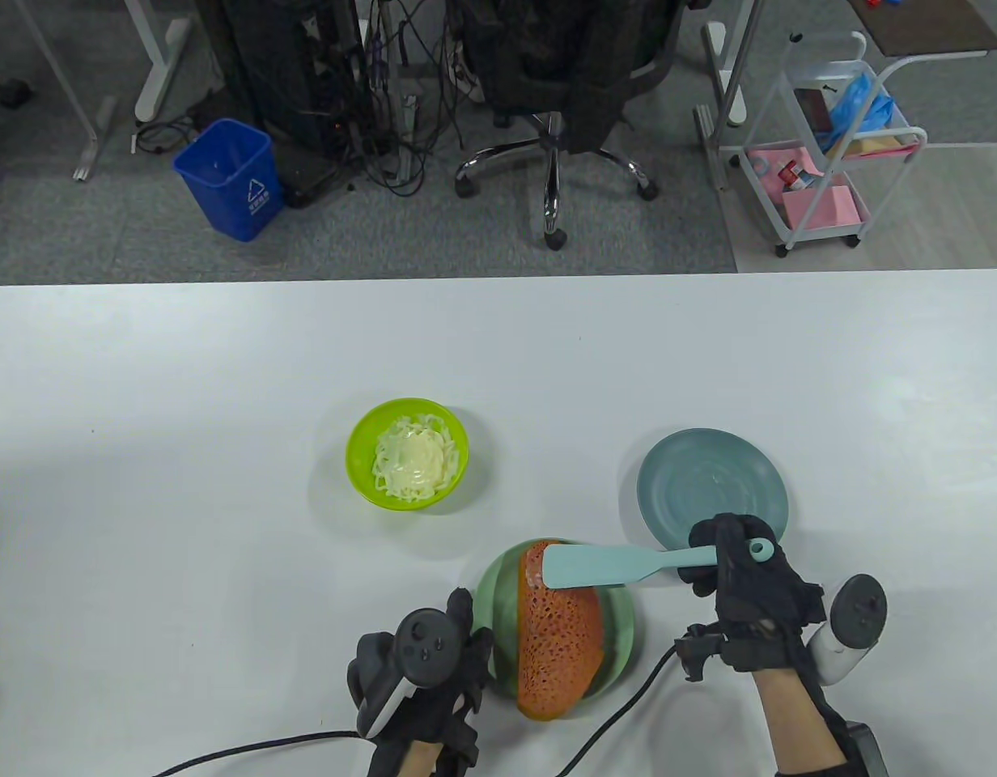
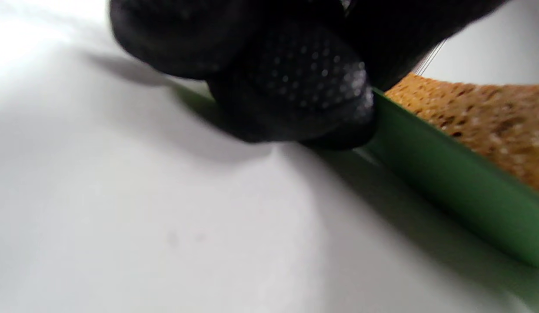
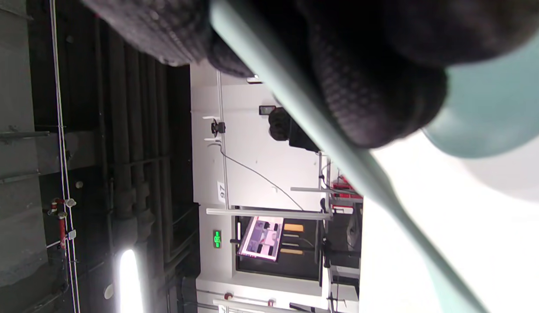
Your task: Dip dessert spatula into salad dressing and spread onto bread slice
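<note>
A brown bread slice (image 1: 559, 639) lies on a green plate (image 1: 498, 583) near the table's front edge. My right hand (image 1: 733, 566) grips the handle of a teal dessert spatula (image 1: 596, 566); its blade lies across the far end of the bread, where a smear of white dressing (image 1: 534, 571) shows. A lime green bowl (image 1: 361, 469) of pale salad dressing (image 1: 413, 457) stands to the far left of the plate. My left hand (image 1: 458, 639) rests at the plate's left rim; in the left wrist view a fingertip (image 2: 304, 87) touches the green rim (image 2: 447, 182) beside the bread (image 2: 482, 117).
An empty teal plate (image 1: 709, 486) sits just beyond my right hand. Cables trail off the front edge from both gloves. The table's far edge runs across the middle of the table view, with a chair, a blue bin and a cart on the floor beyond.
</note>
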`<state>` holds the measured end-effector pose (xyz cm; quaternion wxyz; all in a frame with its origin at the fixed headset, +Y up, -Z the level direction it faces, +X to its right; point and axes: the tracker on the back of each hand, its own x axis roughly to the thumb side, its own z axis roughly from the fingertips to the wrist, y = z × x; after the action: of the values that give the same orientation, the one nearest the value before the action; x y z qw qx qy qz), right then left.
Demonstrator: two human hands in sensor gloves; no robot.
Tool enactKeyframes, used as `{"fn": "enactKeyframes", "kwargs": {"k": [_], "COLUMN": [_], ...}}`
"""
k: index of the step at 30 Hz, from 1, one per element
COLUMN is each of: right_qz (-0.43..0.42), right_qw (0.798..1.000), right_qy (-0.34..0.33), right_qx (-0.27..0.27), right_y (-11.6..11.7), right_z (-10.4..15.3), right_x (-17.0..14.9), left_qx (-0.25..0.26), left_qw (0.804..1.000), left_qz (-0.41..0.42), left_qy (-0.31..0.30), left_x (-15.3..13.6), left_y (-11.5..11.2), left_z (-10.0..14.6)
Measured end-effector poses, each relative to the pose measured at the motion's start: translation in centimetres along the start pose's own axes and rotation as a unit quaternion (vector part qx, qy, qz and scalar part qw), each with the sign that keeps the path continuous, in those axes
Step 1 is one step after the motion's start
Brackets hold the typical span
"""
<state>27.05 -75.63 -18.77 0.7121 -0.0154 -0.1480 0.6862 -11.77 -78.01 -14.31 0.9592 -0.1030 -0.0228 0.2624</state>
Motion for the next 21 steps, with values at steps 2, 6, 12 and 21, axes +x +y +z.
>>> {"fn": "enactKeyframes", "kwargs": {"k": [2, 6, 12, 21], "right_qz": [0.001, -0.003, -0.016, -0.042], "right_qw": [1.000, 1.000, 0.999, 0.997], "right_qy": [-0.003, 0.001, 0.016, 0.028], "right_qx": [-0.009, -0.027, -0.034, -0.053], "right_y": [-0.6, -2.1, -2.9, -2.6], "right_z": [-0.1, -0.3, -0.2, 0.3], "right_x": [0.1, 0.2, -0.2, -0.8], "left_qx": [0.000, 0.000, 0.000, 0.000], "left_qw": [1.000, 1.000, 1.000, 1.000], "left_qz": [0.000, 0.000, -0.001, -0.001], "left_qy": [0.000, -0.001, 0.000, 0.002], "left_x": [0.0, 0.0, 0.0, 0.0], "left_y": [0.0, 0.0, 0.0, 0.0], "left_z": [0.0, 0.0, 0.0, 0.0]}}
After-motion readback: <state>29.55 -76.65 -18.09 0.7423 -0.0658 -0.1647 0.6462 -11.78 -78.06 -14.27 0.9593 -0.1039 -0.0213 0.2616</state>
